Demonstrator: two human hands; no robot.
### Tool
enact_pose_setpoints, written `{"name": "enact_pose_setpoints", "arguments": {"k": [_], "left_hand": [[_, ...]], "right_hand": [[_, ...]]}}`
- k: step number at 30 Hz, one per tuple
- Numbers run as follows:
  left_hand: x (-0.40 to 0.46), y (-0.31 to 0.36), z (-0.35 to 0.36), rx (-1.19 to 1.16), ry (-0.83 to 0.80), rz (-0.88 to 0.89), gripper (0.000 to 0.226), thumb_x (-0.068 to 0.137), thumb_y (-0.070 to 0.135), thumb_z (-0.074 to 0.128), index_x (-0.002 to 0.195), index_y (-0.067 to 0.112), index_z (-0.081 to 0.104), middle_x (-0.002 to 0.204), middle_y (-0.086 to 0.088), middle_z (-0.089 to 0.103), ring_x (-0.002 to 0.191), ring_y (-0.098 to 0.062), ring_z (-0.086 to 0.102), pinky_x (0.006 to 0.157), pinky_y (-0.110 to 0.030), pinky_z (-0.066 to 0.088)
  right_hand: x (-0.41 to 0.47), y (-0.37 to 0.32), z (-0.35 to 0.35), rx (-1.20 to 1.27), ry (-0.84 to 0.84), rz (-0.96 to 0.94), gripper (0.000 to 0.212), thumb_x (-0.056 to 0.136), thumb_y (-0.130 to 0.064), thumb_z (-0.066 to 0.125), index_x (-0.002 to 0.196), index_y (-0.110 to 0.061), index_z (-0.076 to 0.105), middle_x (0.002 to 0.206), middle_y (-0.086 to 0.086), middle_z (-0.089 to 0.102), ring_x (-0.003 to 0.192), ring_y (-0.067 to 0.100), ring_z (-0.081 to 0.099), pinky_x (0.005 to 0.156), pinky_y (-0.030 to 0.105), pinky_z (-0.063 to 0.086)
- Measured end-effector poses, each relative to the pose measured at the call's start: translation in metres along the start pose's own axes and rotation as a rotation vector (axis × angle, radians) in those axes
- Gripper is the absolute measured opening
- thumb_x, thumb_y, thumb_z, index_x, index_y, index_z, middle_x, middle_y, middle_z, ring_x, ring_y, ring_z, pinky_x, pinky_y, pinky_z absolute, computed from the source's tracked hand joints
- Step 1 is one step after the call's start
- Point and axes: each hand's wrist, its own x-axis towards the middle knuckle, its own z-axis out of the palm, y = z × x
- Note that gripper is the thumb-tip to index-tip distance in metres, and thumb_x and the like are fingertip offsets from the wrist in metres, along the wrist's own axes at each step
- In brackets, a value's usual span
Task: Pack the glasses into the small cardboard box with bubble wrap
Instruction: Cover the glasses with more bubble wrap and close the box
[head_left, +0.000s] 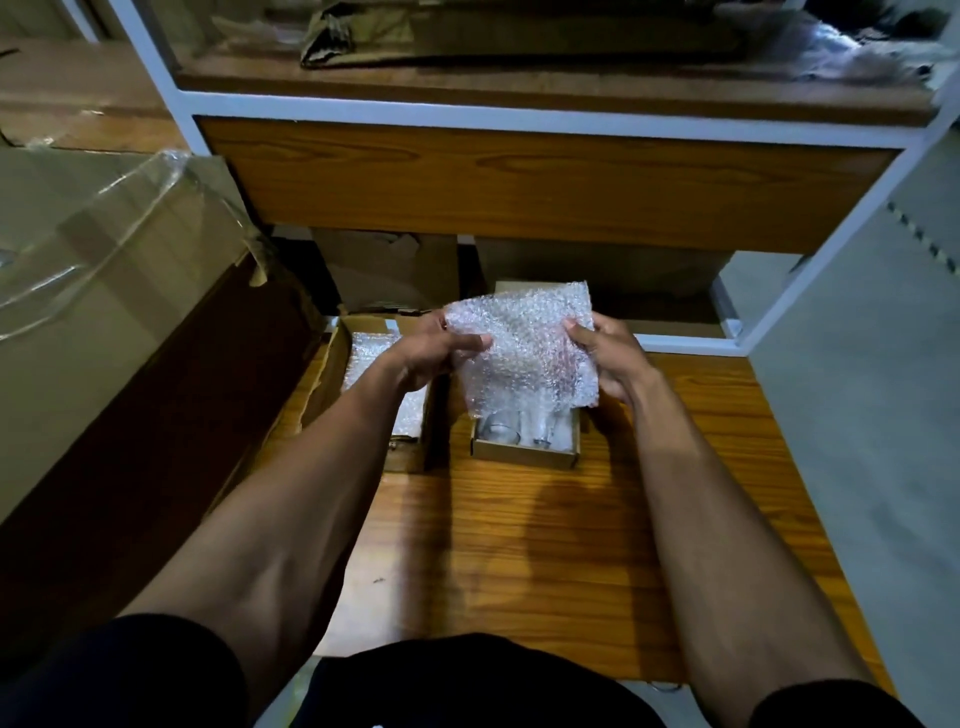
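**Glasses lie in the small box, directly beneath the held bubble wrap**

Glasses (511, 427) are seen lying in the small cardboard box (524, 451), which rests open on the wooden surface (545, 545). Only their near ends are shown; the rest is hidden by the sheet above, so their number cannot be told for certain, though two seem to be present. Their long axes appear to run away from the person, along the length of the box.

Bubble wrap (524, 348) is held as one sheet just over the box, its lower edge hanging down to the box opening. It is pinched at its left edge by the left hand (431, 353) and at its right edge by the right hand (608, 358), thumbs on the near face and fingers curled behind. Both hands are thus closed on the sheet, one at each side of the box and about equally near to it.

The coming move is judged to be a straight lowering: the box lies directly below the sheet, so little sideways travel should be needed, only a drop and a tuck around the glasses.

Left of the small box, touching or nearly touching it, a larger open carton (332, 374) holding more bubble wrap is seen. Behind the small box a shelf unit (519, 182) rises.
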Motion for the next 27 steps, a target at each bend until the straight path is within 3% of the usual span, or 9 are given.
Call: {"name": "enact_pose_setpoints", "arguments": {"k": [3,5,8,12,15,18,21,23,27], "left_hand": [[0.003,-0.002,0.004,-0.03,0.065,0.045,0.034,0.086,0.006,0.084,0.116,-0.002,0.07,0.108,-0.015,0.078,0.102,-0.026,0.076,0.095,-0.038,0.057],[0.006,-0.001,0.006,-0.039,0.108,0.111,0.039,0.087,0.004,0.082,0.123,-0.005,0.069,0.113,-0.016,0.077,0.101,-0.023,0.076,0.087,-0.03,0.059],[0.011,-0.002,0.008,-0.018,0.164,0.152,0.035,0.088,0.009,0.082,0.119,-0.004,0.071,0.111,-0.015,0.078,0.096,-0.018,0.075,0.081,-0.028,0.059],[0.013,-0.006,0.007,0.037,0.194,0.151,0.036,0.088,0.02,0.085,0.115,0.0,0.071,0.102,-0.009,0.078,0.077,-0.004,0.072,0.07,-0.021,0.057],[0.01,-0.008,0.005,-0.026,0.102,0.046,0.066,0.074,0.028,0.095,0.128,0.006,0.064,0.119,-0.008,0.077,0.104,-0.016,0.076,0.095,-0.034,0.056],[0.008,-0.011,0.005,0.055,0.057,0.039,0.045,0.085,0.008,0.085,0.125,0.006,0.065,0.092,0.001,0.08,0.082,-0.014,0.075,0.071,-0.028,0.056],[0.01,-0.014,0.004,0.02,0.1,0.053,0.044,0.088,0.002,0.081,0.129,0.0,0.065,0.111,-0.017,0.078,0.102,-0.03,0.075,0.084,-0.039,0.063],[0.009,-0.014,0.002,0.029,0.111,0.062,0.036,0.09,0.002,0.078,0.124,0.001,0.067,0.112,-0.017,0.076,0.1,-0.031,0.075,0.087,-0.043,0.064],[0.009,-0.013,0.0,0.059,0.076,0.108,0.014,0.094,-0.004,0.068,0.102,0.007,0.072,0.102,-0.01,0.075,0.091,-0.018,0.072,0.079,-0.033,0.063]], "right_hand": [[-0.012,-0.006,0.004,0.007,0.013,0.017,0.075,0.09,-0.028,0.081,0.154,-0.011,0.045,0.147,0.015,0.059,0.129,0.031,0.063,0.103,0.057,0.055],[-0.019,-0.011,0.008,0.0,0.035,0.018,0.06,0.099,-0.02,0.071,0.153,-0.015,0.044,0.148,0.011,0.058,0.127,0.026,0.063,0.108,0.053,0.052],[-0.019,-0.011,0.011,0.021,0.055,0.029,0.063,0.1,-0.016,0.068,0.155,-0.011,0.037,0.143,0.007,0.059,0.128,0.02,0.059,0.117,0.055,0.042],[-0.011,-0.005,0.005,-0.01,0.004,0.029,0.061,0.092,-0.018,0.077,0.147,-0.014,0.05,0.141,0.006,0.065,0.118,0.018,0.067,0.107,0.05,0.05],[0.001,0.006,-0.007,-0.055,0.025,0.018,0.066,0.087,-0.024,0.079,0.147,-0.012,0.054,0.135,0.006,0.07,0.125,0.025,0.066,0.116,0.062,0.041],[-0.001,0.005,-0.005,-0.081,0.03,0.047,0.051,0.099,-0.017,0.069,0.148,-0.011,0.053,0.137,0.01,0.068,0.125,0.028,0.066,0.112,0.058,0.048],[0.001,0.007,-0.009,-0.105,-0.04,0.089,0.061,0.096,-0.008,0.072,0.151,-0.012,0.048,0.138,0.008,0.067,0.126,0.025,0.065,0.115,0.051,0.045],[0.005,0.011,-0.014,-0.138,-0.05,0.092,0.055,0.094,-0.001,0.071,0.146,-0.01,0.053,0.137,0.011,0.068,0.123,0.024,0.068,0.114,0.048,0.048],[0.004,0.013,-0.018,-0.17,0.002,0.039,0.022,0.101,0.007,0.057,0.114,-0.009,0.067,0.119,0.012,0.072,0.113,0.023,0.071,0.084,0.024,0.06]]}}
